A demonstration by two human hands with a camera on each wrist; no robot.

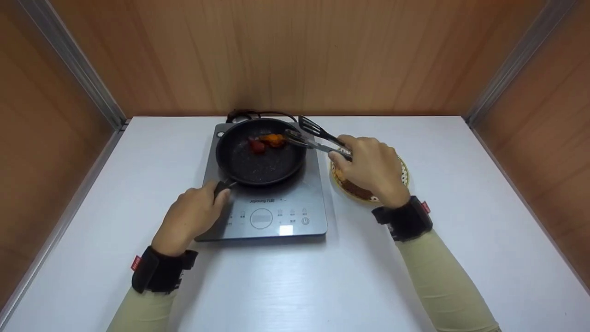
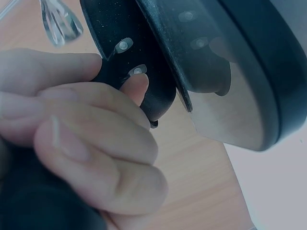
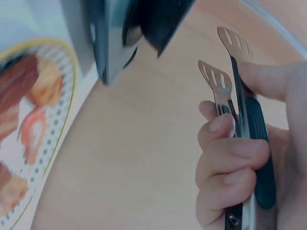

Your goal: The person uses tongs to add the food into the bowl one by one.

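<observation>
My left hand [image 1: 196,214] grips the black handle of a frying pan [image 1: 260,168], which sits on an induction cooktop [image 1: 286,198]. In the left wrist view, fingers [image 2: 100,139] wrap that handle beside the riveted pan wall. Red and orange food pieces [image 1: 273,139] lie towards the back of the pan. My right hand [image 1: 373,166] holds metal tongs [image 1: 318,138] with slotted heads and dark grips; their heads stand apart at the pan's right rim. Below the right hand is a patterned plate [image 1: 404,177] of food, partly hidden by the hand.
A black cable [image 1: 272,113] runs behind the cooktop. Wooden panels [image 1: 322,55] enclose the white table [image 1: 258,281] at the back and both sides. In the right wrist view, the plate [image 3: 67,91] carries several brown and reddish food pieces.
</observation>
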